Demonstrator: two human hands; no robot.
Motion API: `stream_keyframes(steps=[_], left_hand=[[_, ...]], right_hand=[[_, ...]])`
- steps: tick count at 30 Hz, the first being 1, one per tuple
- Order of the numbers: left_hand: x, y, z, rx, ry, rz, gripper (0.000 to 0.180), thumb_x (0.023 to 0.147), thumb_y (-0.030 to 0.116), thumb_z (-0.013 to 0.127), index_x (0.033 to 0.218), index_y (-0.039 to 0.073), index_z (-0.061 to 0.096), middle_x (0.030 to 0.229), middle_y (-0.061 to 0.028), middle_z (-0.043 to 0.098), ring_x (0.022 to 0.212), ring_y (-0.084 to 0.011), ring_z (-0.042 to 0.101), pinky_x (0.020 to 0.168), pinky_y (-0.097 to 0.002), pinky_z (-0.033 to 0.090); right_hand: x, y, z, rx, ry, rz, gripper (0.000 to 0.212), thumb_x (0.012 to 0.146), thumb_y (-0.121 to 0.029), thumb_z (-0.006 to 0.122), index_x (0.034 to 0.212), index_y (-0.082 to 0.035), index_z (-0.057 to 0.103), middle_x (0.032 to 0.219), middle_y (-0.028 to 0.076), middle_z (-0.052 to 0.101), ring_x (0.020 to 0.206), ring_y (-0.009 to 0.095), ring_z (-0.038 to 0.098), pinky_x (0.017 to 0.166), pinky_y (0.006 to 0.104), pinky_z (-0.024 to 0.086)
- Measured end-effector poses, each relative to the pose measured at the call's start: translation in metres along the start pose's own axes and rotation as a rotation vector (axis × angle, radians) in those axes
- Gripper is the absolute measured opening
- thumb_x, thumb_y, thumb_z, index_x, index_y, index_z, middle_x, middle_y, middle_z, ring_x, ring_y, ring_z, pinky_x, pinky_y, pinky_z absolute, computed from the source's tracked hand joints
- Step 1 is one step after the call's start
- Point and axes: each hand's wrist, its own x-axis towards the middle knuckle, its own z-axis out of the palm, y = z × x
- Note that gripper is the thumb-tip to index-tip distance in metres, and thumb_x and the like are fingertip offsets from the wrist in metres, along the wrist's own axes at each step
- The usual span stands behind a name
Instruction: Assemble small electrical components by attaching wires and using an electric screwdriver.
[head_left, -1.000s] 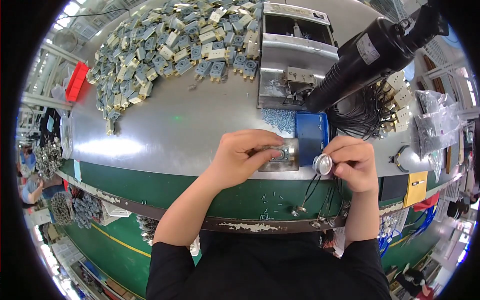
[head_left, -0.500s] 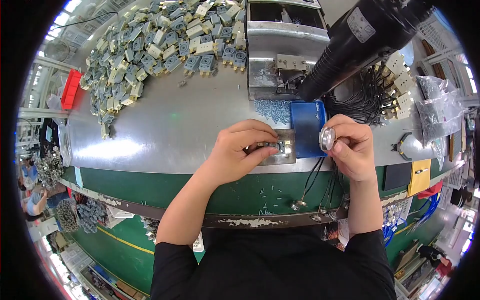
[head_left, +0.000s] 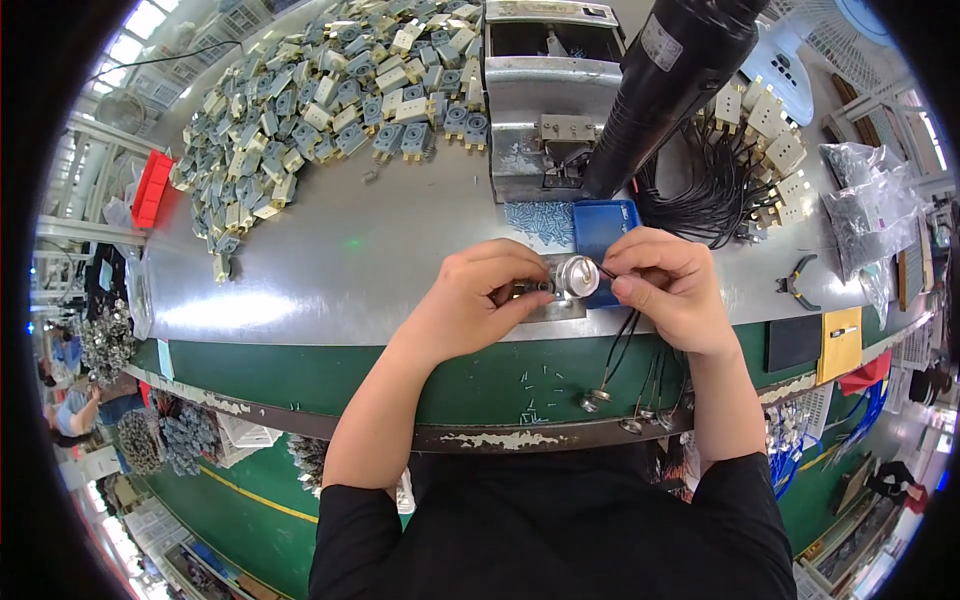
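My left hand (head_left: 485, 295) is closed on a small dark housing (head_left: 543, 286), steadying it over a metal plate (head_left: 565, 312) near the bench's front edge. My fingers cover much of that housing. A shiny round metal disc (head_left: 580, 277) sits right beside it, overlapping it from above; whether they touch I cannot tell. My right hand (head_left: 670, 290) pinches the thin black wire (head_left: 605, 271) that runs to the disc. Just beyond my hands lie many small screws (head_left: 543, 220), next to a blue tray (head_left: 600, 225).
Grey and cream housings (head_left: 340, 90) form a large heap at the far left. A metal fixture (head_left: 560, 130) and a thick black cylinder (head_left: 650, 95) rise behind the tray. Black cables (head_left: 700, 190), pliers (head_left: 797, 283) and plastic bags (head_left: 875, 210) lie on the right.
My right hand has moved left, and its fingers have gone from the metal disc to its wire. The disc now is beside the housing. My left hand has stayed on the housing.
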Motion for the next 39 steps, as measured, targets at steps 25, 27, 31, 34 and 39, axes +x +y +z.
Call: stream_keyframes(steps=[25, 27, 31, 34, 39], left_hand=[[-0.004, 0.001, 0.005, -0.005, 0.023, 0.05, 0.035, 0.085, 0.003, 0.081, 0.118, 0.001, 0.071, 0.133, -0.0163, 0.069, 0.126, -0.0318, 0.066, 0.107, -0.0418, 0.052], [-0.003, 0.0, 0.007, 0.028, 0.035, 0.082, 0.034, 0.085, 0.003, 0.081, 0.118, 0.0, 0.071, 0.131, -0.016, 0.07, 0.125, -0.0322, 0.066, 0.107, -0.0419, 0.052], [-0.001, -0.003, 0.007, 0.069, 0.003, 0.156, 0.033, 0.085, 0.001, 0.081, 0.116, 0.0, 0.071, 0.126, -0.0156, 0.072, 0.123, -0.0333, 0.067, 0.106, -0.0421, 0.053], [-0.004, -0.004, 0.013, 0.069, 0.011, 0.127, 0.034, 0.083, 0.002, 0.083, 0.115, 0.0, 0.071, 0.122, -0.0159, 0.073, 0.121, -0.0328, 0.068, 0.103, -0.0418, 0.054], [-0.003, -0.004, 0.015, 0.065, 0.019, 0.093, 0.034, 0.081, 0.004, 0.086, 0.112, 0.0, 0.072, 0.12, -0.0155, 0.074, 0.117, -0.0318, 0.07, 0.101, -0.0408, 0.055]], right_hand=[[0.007, 0.006, 0.022, -0.657, 0.003, -0.231, 0.016, 0.09, 0.004, 0.071, 0.105, 0.003, 0.076, 0.102, 0.017, 0.074, 0.092, 0.031, 0.073, 0.082, 0.0353, 0.057], [0.008, 0.006, 0.022, -0.648, -0.004, -0.223, 0.015, 0.09, 0.004, 0.071, 0.104, 0.003, 0.077, 0.102, 0.017, 0.074, 0.091, 0.03, 0.073, 0.081, 0.0352, 0.057], [0.009, 0.004, 0.019, -0.628, -0.045, -0.159, 0.015, 0.089, 0.005, 0.071, 0.103, 0.004, 0.076, 0.102, 0.016, 0.074, 0.09, 0.029, 0.073, 0.08, 0.0358, 0.057], [0.008, 0.006, 0.019, -0.624, -0.07, -0.15, 0.014, 0.089, 0.006, 0.071, 0.102, 0.004, 0.076, 0.099, 0.016, 0.074, 0.088, 0.03, 0.072, 0.079, 0.0366, 0.057], [0.008, 0.003, 0.022, -0.809, -0.089, -0.157, 0.017, 0.086, 0.008, 0.069, 0.101, 0.002, 0.074, 0.1, 0.014, 0.071, 0.088, 0.033, 0.072, 0.077, 0.037, 0.057]])
